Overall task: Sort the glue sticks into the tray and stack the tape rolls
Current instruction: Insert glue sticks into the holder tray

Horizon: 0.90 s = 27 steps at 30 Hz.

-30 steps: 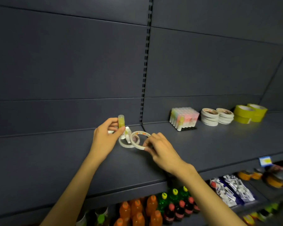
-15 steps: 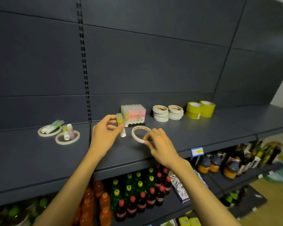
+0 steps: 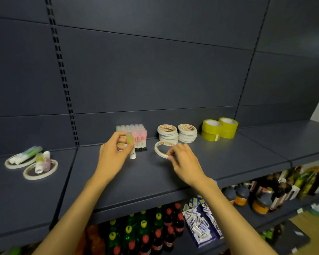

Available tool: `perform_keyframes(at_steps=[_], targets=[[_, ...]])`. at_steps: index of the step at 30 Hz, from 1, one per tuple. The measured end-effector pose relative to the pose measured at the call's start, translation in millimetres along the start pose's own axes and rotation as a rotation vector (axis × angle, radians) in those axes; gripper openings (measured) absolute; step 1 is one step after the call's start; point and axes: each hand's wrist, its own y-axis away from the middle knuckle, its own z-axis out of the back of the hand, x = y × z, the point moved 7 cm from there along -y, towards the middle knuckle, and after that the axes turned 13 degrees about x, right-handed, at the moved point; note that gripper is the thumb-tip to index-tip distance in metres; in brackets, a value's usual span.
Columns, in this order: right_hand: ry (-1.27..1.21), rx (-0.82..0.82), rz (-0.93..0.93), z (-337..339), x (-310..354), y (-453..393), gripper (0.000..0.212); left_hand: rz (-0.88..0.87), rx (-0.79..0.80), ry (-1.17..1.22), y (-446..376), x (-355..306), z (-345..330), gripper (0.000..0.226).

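Observation:
My left hand (image 3: 114,153) grips a yellow-green glue stick (image 3: 130,144) just in front of the black tray (image 3: 142,149), which is packed with upright glue sticks (image 3: 132,129). My right hand (image 3: 182,160) pinches a thin white tape roll (image 3: 162,147), held tilted just in front of two stacks of white tape rolls (image 3: 177,134). At the far left of the shelf lie two more thin tape rolls (image 3: 40,171), with several glue sticks (image 3: 42,160) lying across them.
Two stacks of yellow-green tape (image 3: 219,128) stand right of the white stacks. The dark shelf (image 3: 155,181) has a front edge near my forearms. Below it stand drink bottles (image 3: 142,234), small boxes (image 3: 199,223) and jars (image 3: 247,197).
Both hands have carried the glue stick and the tape roll rightward, away from the left pile. They now sit close to the tray and the white tape stacks.

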Motion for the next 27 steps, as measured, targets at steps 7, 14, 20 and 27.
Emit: perform_keyframes(at_steps=[7, 14, 20, 27], targets=[[0.012, -0.040, 0.011, -2.6, -37.4, -59.3, 0.006, 0.012, -0.039, -0.043, -40.4, 20.7, -8.4, 0.026], [0.052, -0.027, 0.003, -9.9, -69.9, -109.5, 0.004, -0.046, -0.021, -0.238, -63.7, 30.9, -17.3, 0.031], [0.114, 0.014, -0.059, -12.5, -89.5, -145.4, 0.006, -0.095, -0.066, -0.453, -73.2, 32.5, -21.0, 0.027], [0.093, 0.080, -0.102, -23.3, -105.6, -164.0, 0.009, -0.076, -0.066, -0.532, -81.1, 48.7, -22.0, 0.026]])
